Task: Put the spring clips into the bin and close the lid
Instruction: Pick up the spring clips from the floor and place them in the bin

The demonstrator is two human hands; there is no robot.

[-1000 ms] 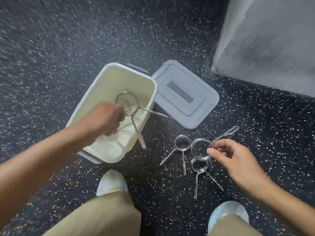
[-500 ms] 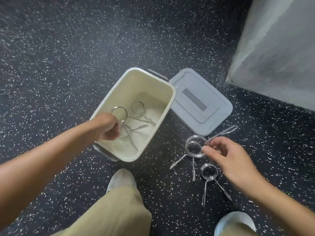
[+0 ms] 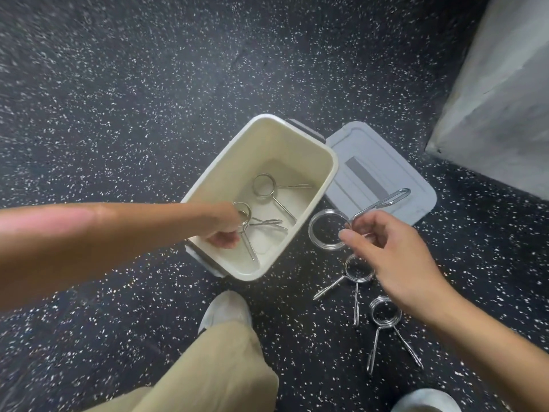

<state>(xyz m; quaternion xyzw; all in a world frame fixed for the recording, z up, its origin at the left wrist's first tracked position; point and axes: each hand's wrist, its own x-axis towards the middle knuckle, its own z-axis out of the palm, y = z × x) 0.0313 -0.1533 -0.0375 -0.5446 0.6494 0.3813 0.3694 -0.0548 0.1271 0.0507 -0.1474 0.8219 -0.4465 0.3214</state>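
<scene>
My right hand (image 3: 395, 257) pinches a spring clip (image 3: 326, 230) just beside the bin (image 3: 329, 162); my left hand (image 3: 222, 227) holds another inside it, beside one lying there. Two floor clips (image 3: 358, 270) wait; the lid (image 3: 416, 185) lies off.

Dark speckled floor (image 3: 148, 114), grey concrete block (image 3: 499, 114), white shoes (image 3: 225, 310)

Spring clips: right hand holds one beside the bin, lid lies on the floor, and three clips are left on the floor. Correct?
Not quite. The head view shows two clips left on the floor, not three. The rest holds: right hand holds one beside the bin, lid off.
</scene>
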